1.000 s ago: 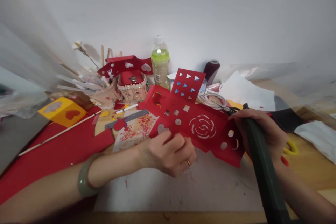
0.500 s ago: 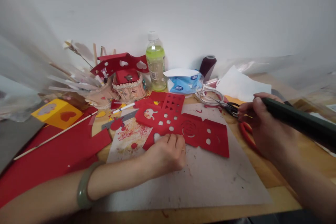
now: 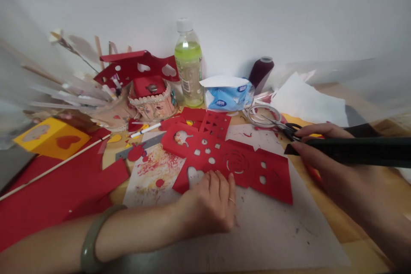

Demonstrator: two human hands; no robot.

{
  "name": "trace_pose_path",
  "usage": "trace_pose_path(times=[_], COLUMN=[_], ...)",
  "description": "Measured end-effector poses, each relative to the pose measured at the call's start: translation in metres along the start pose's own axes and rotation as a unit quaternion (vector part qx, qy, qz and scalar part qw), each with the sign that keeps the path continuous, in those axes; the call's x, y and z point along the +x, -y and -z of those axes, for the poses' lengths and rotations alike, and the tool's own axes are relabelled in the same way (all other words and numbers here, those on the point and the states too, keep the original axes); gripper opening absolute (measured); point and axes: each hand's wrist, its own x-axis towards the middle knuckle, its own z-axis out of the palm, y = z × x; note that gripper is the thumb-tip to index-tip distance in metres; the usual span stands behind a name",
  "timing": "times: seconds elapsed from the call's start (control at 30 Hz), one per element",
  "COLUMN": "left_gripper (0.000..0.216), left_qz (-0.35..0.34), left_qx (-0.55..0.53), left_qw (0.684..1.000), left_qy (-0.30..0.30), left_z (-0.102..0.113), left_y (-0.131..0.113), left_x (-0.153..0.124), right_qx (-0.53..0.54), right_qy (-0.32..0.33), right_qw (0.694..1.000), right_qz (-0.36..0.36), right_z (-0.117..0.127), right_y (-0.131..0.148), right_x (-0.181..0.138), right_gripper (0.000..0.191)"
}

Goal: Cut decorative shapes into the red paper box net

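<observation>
A red card (image 3: 205,154) with cut-out shapes, among them round holes, small triangles and a rose-like swirl, lies on a grey-white board (image 3: 272,231). My left hand (image 3: 208,205) is closed, its bent fingertips pressed on the card's near edge beside a heart-shaped hole. The thumb is hidden. At the right, my right hand (image 3: 330,162) grips a long dark utility knife (image 3: 362,150), whose slanted tip points left just above the table. Scissors (image 3: 276,122) lie behind this hand, and something red and orange shows partly under it.
Behind the card stand a drink bottle (image 3: 189,68), a blue tissue pack (image 3: 226,94), a dark thread spool (image 3: 261,72) and a decorated pink box (image 3: 152,100). On the left are a yellow box (image 3: 51,139), a thin stick (image 3: 58,166) and red card sheets (image 3: 54,209).
The knife has swung from a slant to nearly level, its tip now showing by my right fingers. My left hand stays on the card with fingers flatter. The view has moved closer.
</observation>
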Motion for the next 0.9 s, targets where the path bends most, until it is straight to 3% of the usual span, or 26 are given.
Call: trace_pose_path(times=[0.17, 0.4, 0.67, 0.9], left_gripper=[0.03, 0.034, 0.035, 0.032], left_qz=[0.014, -0.007, 0.033, 0.067], left_qx=[-0.016, -0.037, -0.088, -0.158], left_qw=[1.0, 0.999, 0.995, 0.985], left_qy=[0.005, 0.027, 0.018, 0.016], left_z=[0.001, 0.003, 0.002, 0.0], left_y=[-0.002, 0.001, 0.007, 0.014], left_x=[-0.001, 0.0, 0.0, -0.004], right_qx=[-0.043, -0.018, -0.023, -0.063], right_qy=[0.06, 0.154, 0.2, 0.172], right_qw=[0.997, 0.987, 0.98, 0.983], right_qz=[-0.009, -0.026, 0.003, -0.001], right_z=[-0.01, -0.021, -0.037, -0.038], right_y=[0.014, 0.014, 0.02, 0.013], right_x=[0.006, 0.006, 0.004, 0.007], right_gripper=[0.026, 0.006, 0.011, 0.016])
